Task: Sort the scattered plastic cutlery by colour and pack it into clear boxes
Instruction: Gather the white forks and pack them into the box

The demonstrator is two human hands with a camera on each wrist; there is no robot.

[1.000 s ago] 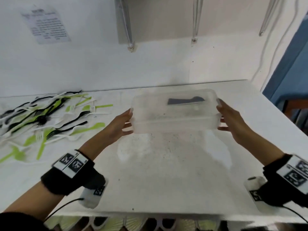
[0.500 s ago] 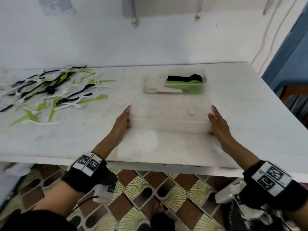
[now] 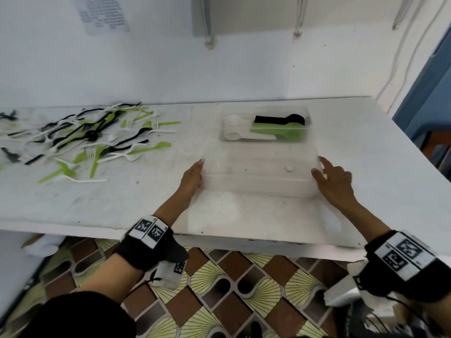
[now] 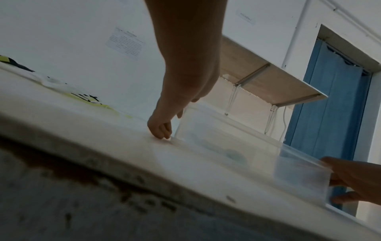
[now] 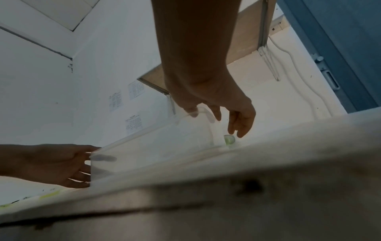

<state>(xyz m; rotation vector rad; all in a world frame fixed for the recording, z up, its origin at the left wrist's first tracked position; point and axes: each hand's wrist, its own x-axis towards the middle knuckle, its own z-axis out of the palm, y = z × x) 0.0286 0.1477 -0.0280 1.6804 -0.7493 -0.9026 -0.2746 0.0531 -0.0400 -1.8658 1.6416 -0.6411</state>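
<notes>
An empty clear box stands on the white table, just in front of a second clear box. That far box holds white spoons, green spoons and black spoons. My left hand lies with straight fingers against the empty box's left end. My right hand touches its right end, fingers spread and loose. The right wrist view shows the right hand relaxed beside the box. The left wrist view shows the left hand at the box's corner.
A scattered pile of black, white and green forks and spoons covers the table's left part. A wall shelf hangs above the back edge. A blue door is at the right. The patterned floor shows below the table's front edge.
The empty box, held up in the air a second ago, has come down onto the table in front of the spoon box. My right fingers have spread away from its end.
</notes>
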